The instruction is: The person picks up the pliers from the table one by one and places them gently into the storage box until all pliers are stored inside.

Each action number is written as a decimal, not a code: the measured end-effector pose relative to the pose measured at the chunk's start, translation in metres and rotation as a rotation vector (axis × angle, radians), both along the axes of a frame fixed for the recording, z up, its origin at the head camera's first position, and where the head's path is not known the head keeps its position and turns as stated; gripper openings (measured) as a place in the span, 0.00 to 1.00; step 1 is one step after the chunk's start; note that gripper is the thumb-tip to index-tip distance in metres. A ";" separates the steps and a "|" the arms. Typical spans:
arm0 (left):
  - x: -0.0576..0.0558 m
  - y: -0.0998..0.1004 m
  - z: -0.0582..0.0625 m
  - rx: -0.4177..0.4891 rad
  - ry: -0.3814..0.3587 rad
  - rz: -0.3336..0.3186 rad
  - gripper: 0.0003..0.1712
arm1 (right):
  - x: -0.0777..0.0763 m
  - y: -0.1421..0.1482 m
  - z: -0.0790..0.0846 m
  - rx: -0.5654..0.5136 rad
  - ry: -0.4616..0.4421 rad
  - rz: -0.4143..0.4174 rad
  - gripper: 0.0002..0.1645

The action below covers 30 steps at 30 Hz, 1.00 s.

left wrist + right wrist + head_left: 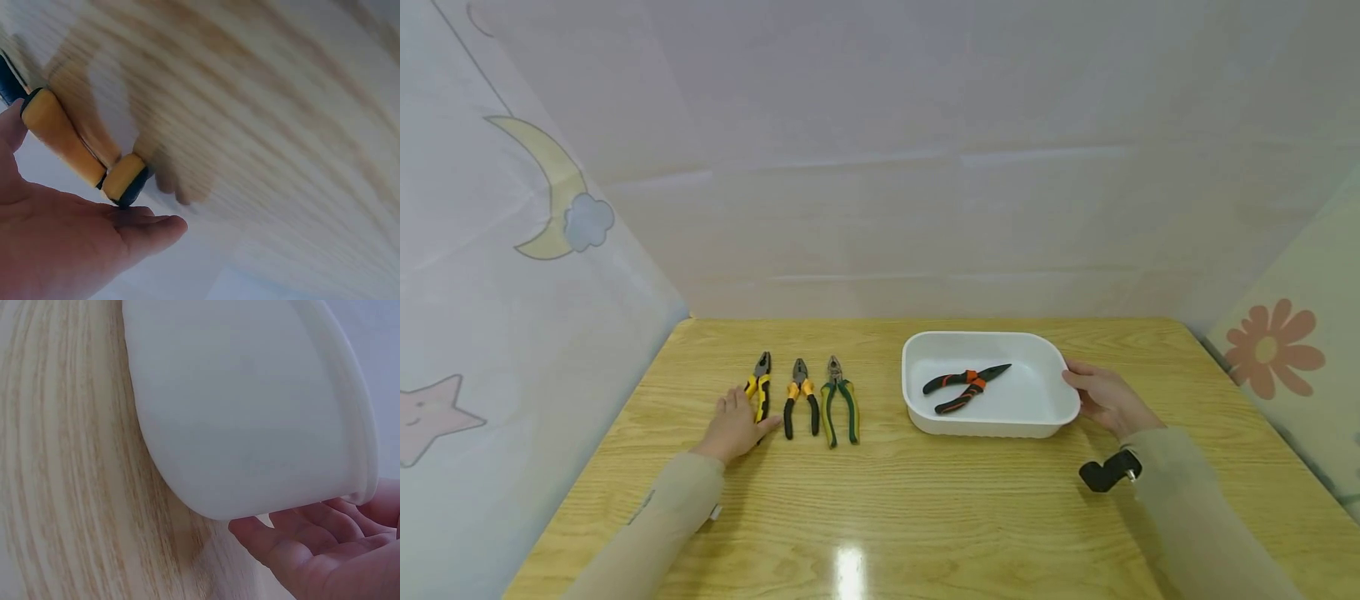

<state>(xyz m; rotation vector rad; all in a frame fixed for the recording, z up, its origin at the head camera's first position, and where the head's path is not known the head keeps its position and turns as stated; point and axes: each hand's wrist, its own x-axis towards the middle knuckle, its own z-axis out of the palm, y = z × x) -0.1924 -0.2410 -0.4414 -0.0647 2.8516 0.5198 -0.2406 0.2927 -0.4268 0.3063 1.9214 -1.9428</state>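
Note:
My left hand (735, 427) is over the handles of the leftmost pliers (763, 387), which have yellow and black grips and lie on the table. Its fingers lie along their left side, and the thumb reaches toward the right. In the left wrist view the yellow handle ends (65, 137) show between thumb and fingers. On the right, my right hand (1105, 400) grips the end of a white plastic basin (990, 428), thumb at the rim and fingers (259, 540) against the outer wall. Inside the basin lie long-nose pliers (973, 382) with black and orange handles.
To the right of the leftmost pliers lie pliers with orange and black handles (789, 417) and pliers with green and yellow handles (852, 408). All are on a wooden table (887, 517). Pale cloth walls (880, 233) stand behind and at both sides.

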 end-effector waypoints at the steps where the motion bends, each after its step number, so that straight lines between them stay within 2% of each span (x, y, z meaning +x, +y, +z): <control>1: 0.000 0.000 0.000 -0.002 -0.007 0.004 0.54 | 0.000 0.000 0.000 0.003 0.001 0.001 0.39; 9: -0.001 0.002 0.002 -0.021 -0.022 0.007 0.54 | 0.000 0.000 0.000 -0.004 -0.005 -0.013 0.40; 16: -0.005 0.004 -0.002 -0.054 -0.039 0.027 0.53 | 0.001 0.000 0.002 0.026 -0.010 -0.020 0.39; 25: -0.006 0.005 -0.007 -0.106 0.027 0.006 0.47 | 0.002 0.000 0.000 0.025 -0.008 -0.013 0.39; 30: -0.005 0.006 -0.007 -0.123 0.074 0.024 0.44 | 0.003 -0.001 0.000 0.015 -0.019 -0.025 0.38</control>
